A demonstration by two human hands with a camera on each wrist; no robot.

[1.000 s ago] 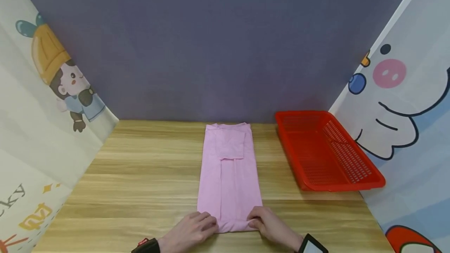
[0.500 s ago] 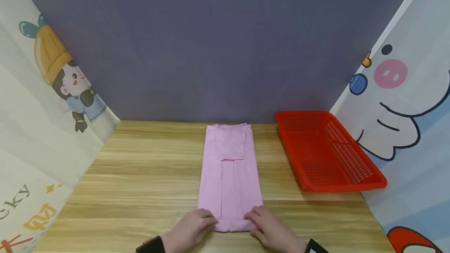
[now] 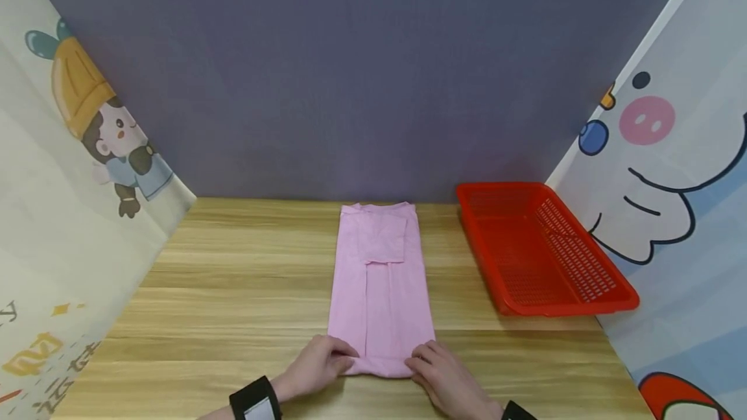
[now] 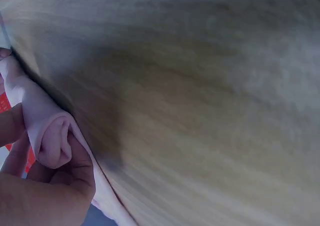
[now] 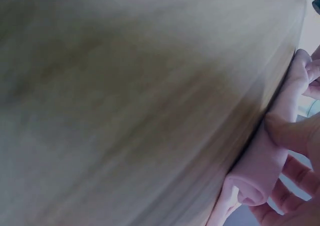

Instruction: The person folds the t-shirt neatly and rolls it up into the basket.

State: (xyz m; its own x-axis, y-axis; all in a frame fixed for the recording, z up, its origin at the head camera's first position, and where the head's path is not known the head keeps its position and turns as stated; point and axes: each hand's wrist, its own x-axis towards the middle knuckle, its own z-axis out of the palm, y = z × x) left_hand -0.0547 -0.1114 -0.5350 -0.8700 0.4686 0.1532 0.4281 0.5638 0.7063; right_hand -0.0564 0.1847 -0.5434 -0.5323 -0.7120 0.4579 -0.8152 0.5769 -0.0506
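A pink shirt (image 3: pixel 382 303), folded into a long narrow strip, lies lengthwise on the wooden table, with a smaller folded flap near its far end. Its near end is rolled up into a tight roll (image 4: pixel 52 138), whose spiral end shows in the left wrist view. My left hand (image 3: pixel 318 365) pinches the roll's left end, thumb and fingers on either side of it. At the other end, my right hand (image 3: pixel 446 378) grips the roll (image 5: pixel 260 166) with its thumb on the near side and its fingers spread along the far side.
A red plastic basket (image 3: pixel 502 290) with perforated sides stands on the right of the table. The wooden table (image 3: pixel 233 290) meets a grey panel (image 3: pixel 350 83) at the back, and printed cartoon sheets flank both sides.
The shirt's near edge has been turned into a neater roll and sits slightly farther from me. My left hand has shifted from lying over the corner to pinching the roll's end.
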